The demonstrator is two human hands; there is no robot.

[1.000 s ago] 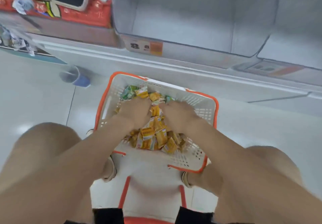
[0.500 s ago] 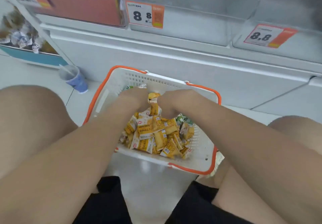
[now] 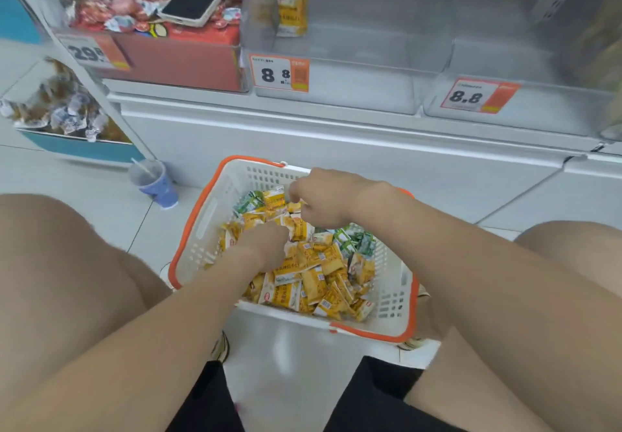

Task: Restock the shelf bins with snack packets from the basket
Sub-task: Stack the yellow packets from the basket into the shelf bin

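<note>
The snack packets (image 3: 316, 273) lie heaped in the basket (image 3: 202, 216) on the floor, the pile running far-left to near-right. The near-empty shelf bin (image 3: 346, 44) sits above and ahead, closer to my right hand (image 3: 323, 202), whose fingers curl on packets. My left hand (image 3: 266, 246) is dug in, grip hidden. Half a second ago both hands were bunched together.

Glossy white tiled floor (image 3: 84, 189); white shelf plinth (image 3: 336, 152).
</note>
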